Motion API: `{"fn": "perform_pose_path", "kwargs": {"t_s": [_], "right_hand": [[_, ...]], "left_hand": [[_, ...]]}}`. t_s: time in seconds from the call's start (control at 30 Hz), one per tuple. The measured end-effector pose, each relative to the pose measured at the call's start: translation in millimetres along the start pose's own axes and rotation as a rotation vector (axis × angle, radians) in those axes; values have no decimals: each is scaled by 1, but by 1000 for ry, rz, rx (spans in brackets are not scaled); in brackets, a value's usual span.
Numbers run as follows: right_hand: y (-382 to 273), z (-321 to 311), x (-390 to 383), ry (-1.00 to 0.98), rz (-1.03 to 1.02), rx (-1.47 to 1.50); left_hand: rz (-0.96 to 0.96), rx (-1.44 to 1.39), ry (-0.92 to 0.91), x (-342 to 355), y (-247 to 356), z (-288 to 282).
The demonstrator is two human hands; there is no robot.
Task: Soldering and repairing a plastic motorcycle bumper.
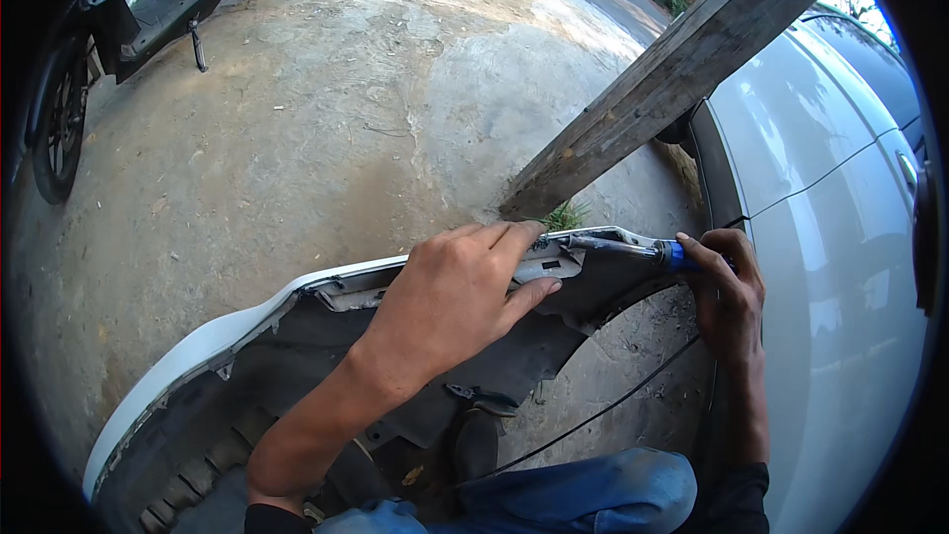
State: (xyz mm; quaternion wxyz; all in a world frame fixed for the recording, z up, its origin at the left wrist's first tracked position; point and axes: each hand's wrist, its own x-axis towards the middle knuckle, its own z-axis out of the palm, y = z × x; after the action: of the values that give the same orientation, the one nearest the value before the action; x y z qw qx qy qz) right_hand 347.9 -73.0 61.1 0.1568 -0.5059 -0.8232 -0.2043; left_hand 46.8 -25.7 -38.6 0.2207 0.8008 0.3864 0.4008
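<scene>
Bumper sits before you, white edge outward. Left hand pinches edge, thumb inside; right hand grips tool by blue handle. Tool tip points close to left fingers: slip or bumper shift could jab them. Cord beside your knee, if tool's, may snag and jerk tip.

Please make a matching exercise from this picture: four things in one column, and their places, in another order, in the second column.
1. Blue-handled tool
2. Pliers
3. Wooden post
4. Motorbike

A. at the toe of a dark shoe
B. at the picture's upper left
C. in the right hand
D. with a grass tuft at its foot

Pairs: 1-C, 2-A, 3-D, 4-B
</scene>
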Motion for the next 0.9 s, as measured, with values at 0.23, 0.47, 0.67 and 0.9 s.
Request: {"fn": "perform_pose_path", "kwargs": {"t_s": [0.23, 0.47, 0.67, 0.9], "right_hand": [[-2, -1, 2, -1, -11, -20], [1, 0, -1, 3, -10, 0], [-3, 3, 1, -9, -8, 5], [-1, -2, -3, 5, 11, -3]], "left_hand": [[2, -4, 4, 0, -1, 0], [-15, -26, -10, 1, 5, -3], [-17, -30, 8, 0, 2, -2], [-15, -36, 18, 1, 2, -1]]}}
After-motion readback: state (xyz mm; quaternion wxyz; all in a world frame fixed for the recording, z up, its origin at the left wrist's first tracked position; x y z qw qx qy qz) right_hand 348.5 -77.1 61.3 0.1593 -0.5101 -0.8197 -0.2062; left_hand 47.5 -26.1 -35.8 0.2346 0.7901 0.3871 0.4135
